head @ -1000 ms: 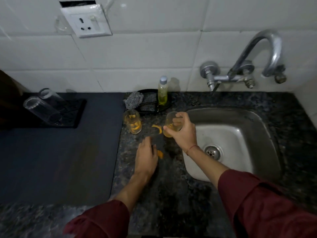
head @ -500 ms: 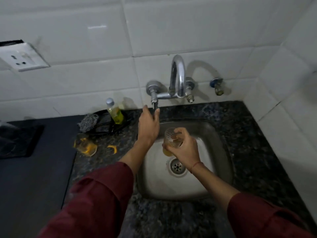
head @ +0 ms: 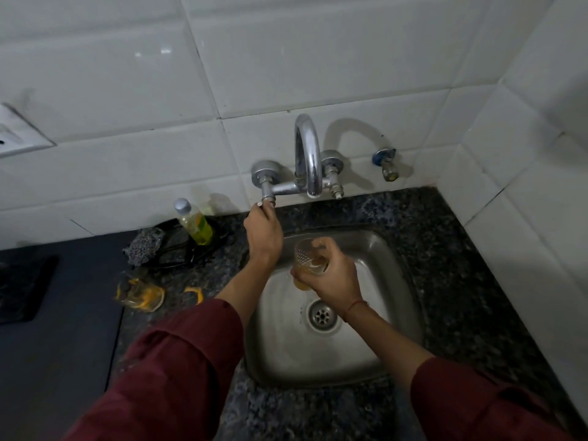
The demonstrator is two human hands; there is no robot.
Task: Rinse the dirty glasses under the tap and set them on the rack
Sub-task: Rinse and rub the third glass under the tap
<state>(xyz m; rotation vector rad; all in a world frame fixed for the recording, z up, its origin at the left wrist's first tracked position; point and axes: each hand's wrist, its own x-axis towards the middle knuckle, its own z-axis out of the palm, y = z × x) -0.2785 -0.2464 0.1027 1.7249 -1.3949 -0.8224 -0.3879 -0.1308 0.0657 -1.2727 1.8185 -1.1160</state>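
This is a home kitchen: a stainless steel sink (head: 286, 345) is set into a speckled dark granite counter (head: 461, 265). A chrome tap (head: 307, 154) is mounted on the white-tiled wall (head: 286, 58), and a bottle of yellow dish liquid (head: 195, 224) stands beside a scouring pad (head: 144, 246).

— Position of the sink?
— The sink (head: 401, 283) was set into the counter (head: 461, 265), in the corner at my right. The tap (head: 307, 154) stood on the wall behind it, spout over the basin.
— Your hands?
— My left hand (head: 262, 233) was at the valve handle (head: 266, 202) on the tap's left end, fingers round it. My right hand (head: 331, 278) held a glass (head: 306, 257) over the basin, before the spout and behind the drain (head: 322, 315).
— Left of the sink?
— A second glass (head: 140, 294) on the counter, near the basin. Behind it, by the wall, a scrubber (head: 144, 246), with a bottle (head: 194, 222) just to its right. A drying mat (head: 19, 281) lay at the far left.
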